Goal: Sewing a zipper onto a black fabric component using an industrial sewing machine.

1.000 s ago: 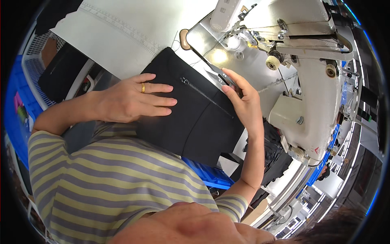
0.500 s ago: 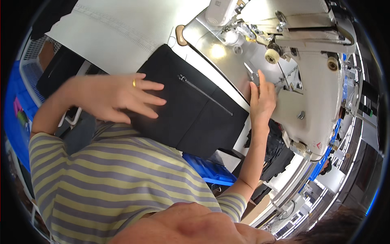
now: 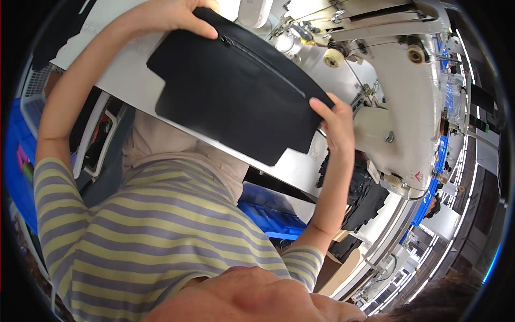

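A black fabric panel (image 3: 225, 102) with square notches cut at its lower corners hangs between my two hands, raised over the white table. Along its upper part runs a metal zipper (image 3: 263, 64), its pull near the left end. My left hand (image 3: 188, 19) pinches the upper left edge, thumb on the near face and fingers mostly behind the cloth. At the right end my right hand (image 3: 333, 115) grips the edge between thumb and fingers. Just beyond the panel stands the white sewing machine (image 3: 397, 102), part of its bed hidden by the cloth.
The white tabletop (image 3: 115, 64) reaches to the left. Black cut pieces (image 3: 359, 198) are piled below the machine at right. A blue bin (image 3: 268, 214) sits under the table's front edge, and another blue container (image 3: 24, 155) stands at far left beside a white basket (image 3: 35, 91).
The panel has been lifted off the table and turned. My left hand has gone from hovering beside it to gripping its upper left edge; my right hand now grips the right end.
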{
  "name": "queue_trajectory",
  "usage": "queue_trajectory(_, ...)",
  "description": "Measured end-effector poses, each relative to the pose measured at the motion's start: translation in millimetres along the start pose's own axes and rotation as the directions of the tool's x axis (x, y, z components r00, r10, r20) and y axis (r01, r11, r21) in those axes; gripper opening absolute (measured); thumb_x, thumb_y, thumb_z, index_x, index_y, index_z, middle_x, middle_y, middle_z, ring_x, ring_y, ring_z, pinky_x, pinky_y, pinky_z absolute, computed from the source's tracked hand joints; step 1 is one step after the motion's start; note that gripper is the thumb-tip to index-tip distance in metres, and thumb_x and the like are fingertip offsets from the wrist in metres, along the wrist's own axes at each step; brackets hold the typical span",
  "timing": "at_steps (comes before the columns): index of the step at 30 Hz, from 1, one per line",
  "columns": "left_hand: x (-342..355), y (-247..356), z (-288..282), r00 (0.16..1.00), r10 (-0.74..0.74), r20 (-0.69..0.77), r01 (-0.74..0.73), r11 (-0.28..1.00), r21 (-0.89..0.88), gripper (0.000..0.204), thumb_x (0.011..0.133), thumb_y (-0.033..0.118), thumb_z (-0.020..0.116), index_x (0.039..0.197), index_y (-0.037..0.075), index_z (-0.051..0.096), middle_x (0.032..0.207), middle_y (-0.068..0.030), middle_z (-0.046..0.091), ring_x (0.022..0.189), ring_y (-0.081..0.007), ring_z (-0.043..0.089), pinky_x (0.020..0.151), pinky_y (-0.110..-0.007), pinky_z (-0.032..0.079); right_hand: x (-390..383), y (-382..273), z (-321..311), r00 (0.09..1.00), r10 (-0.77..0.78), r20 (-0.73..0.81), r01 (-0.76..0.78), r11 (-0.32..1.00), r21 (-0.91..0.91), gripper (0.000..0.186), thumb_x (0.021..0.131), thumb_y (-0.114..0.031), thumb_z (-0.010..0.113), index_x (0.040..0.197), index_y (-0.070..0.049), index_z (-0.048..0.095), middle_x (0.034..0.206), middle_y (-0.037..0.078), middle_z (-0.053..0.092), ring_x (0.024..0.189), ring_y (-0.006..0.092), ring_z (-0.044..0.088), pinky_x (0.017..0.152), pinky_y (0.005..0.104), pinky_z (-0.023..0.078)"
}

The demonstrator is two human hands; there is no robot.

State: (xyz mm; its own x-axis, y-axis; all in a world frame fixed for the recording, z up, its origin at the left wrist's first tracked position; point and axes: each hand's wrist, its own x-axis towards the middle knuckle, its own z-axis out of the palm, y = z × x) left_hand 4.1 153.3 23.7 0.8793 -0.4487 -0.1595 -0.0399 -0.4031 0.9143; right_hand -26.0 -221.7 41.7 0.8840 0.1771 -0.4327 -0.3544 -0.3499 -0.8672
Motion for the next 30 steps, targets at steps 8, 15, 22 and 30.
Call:
queue_trajectory(8,7.7,-7.7,-26.2,0.991,-0.073,-0.110,0.106,0.937,0.334,0.039,0.074,0.022,0.075,0.107,0.003,0.068,0.112,-0.0120,0.062,0.114,-0.0237,0.054,0.104,-0.035,0.034,25.3,3.4,10.6,0.991,-0.085,0.103,0.060,0.972,0.226,0.020,0.093,-0.016,0.060,0.099,0.002,0.063,0.089,0.006,0.067,0.073,0.0086,0.063,0.065,0.0232,0.051)
queue_trajectory(15,16.4,16.6,-36.2,0.995,-0.033,0.090,-0.006,0.912,0.410,0.034,0.073,0.019,0.073,0.101,-0.001,0.069,0.099,-0.0118,0.063,0.104,-0.0238,0.058,0.096,-0.033,0.041,25.1,-1.1,17.2,0.991,-0.115,0.072,0.099,0.977,0.191,0.024,0.094,-0.022,0.058,0.099,0.001,0.063,0.083,0.005,0.066,0.066,0.0080,0.061,0.059,0.0223,0.049)
queue_trajectory(22,26.2,17.9,-7.1,0.968,0.202,0.149,-0.250,0.841,0.479,0.024,0.075,0.014,0.071,0.089,-0.005,0.066,0.077,-0.0116,0.064,0.070,-0.0225,0.059,0.068,-0.032,0.047,40.6,6.6,23.0,0.980,-0.181,0.077,0.171,0.978,0.119,0.029,0.095,-0.024,0.056,0.107,0.002,0.063,0.081,0.004,0.066,0.060,0.0077,0.060,0.050,0.0198,0.046)
queue_trajectory(30,-206.4,-28.5,-55.0,0.981,-0.153,-0.118,0.169,0.974,0.149,0.020,0.079,0.013,0.072,0.079,-0.005,0.064,0.060,-0.0006,0.055,0.056,-0.0072,0.046,0.051,-0.027,0.036,23.0,18.2,27.3,0.959,-0.282,-0.013,0.282,0.955,0.092,0.032,0.102,-0.020,0.045,0.113,0.006,0.060,0.097,0.016,0.069,0.071,0.0112,0.064,0.059,0.0182,0.048)
